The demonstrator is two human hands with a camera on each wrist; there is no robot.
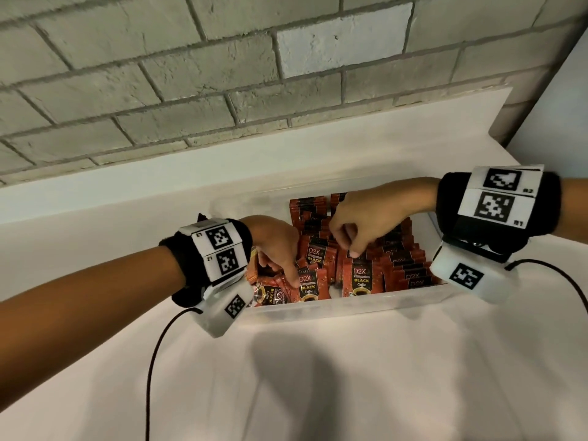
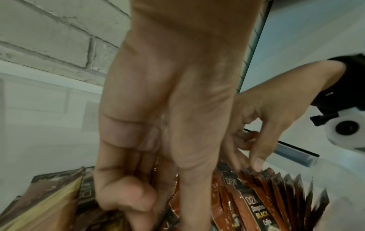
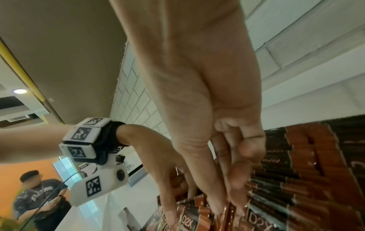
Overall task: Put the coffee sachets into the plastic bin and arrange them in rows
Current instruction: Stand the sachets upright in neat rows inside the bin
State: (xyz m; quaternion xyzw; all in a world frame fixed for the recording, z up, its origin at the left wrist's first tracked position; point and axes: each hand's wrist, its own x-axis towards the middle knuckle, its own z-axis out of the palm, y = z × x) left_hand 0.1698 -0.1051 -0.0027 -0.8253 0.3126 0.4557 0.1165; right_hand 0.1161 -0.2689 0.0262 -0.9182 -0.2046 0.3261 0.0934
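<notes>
1. The coffee sachets (image 1: pixel 361 278) stood in rows inside the plastic bin (image 1: pixel 350 305), at 12 o'clock on the white tabletop (image 1: pixel 318 377).
2. Our left hand (image 1: pixel 276 246) pinched a sachet at the bin's 8 o'clock; our right hand (image 1: pixel 359 221) nipped the top edges of the middle row.
3. We judged them light, floppy and slick; the sealed top edge looked like the best hold.

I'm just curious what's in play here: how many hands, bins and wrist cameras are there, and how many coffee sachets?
hands: 2 (left hand, right hand)
plastic bin: 1
wrist cameras: 2
coffee sachets: packed too tightly to count
Total: 5, sachets aside
</notes>
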